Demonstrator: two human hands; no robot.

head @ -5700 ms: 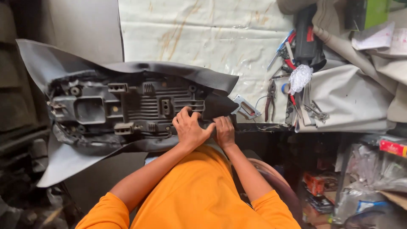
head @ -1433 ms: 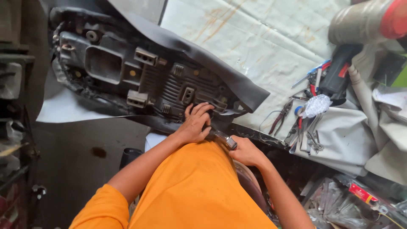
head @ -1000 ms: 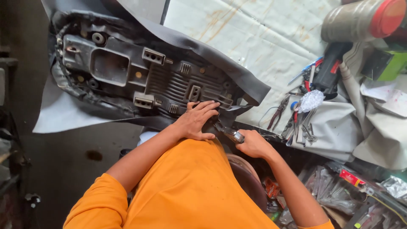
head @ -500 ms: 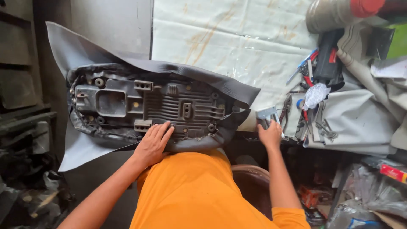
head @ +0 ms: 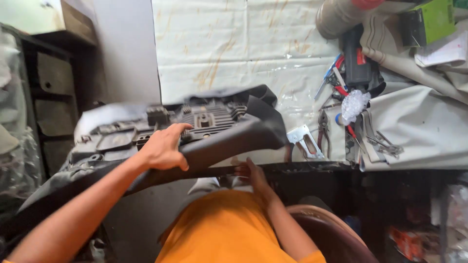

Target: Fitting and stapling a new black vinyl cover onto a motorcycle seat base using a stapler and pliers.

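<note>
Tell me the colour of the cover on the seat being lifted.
Dark grey seat cover; head view.

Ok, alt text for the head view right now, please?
Left hand grips the rim of an upturned seat base wrapped in dark cover; right hand touches its near edge. Pliers and tools lie to the right on the workbench.

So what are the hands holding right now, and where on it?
The left hand grips the near edge of the upturned black seat base, over its loose dark cover. The right hand touches under the seat's near right edge; its grip cannot be told.
</note>
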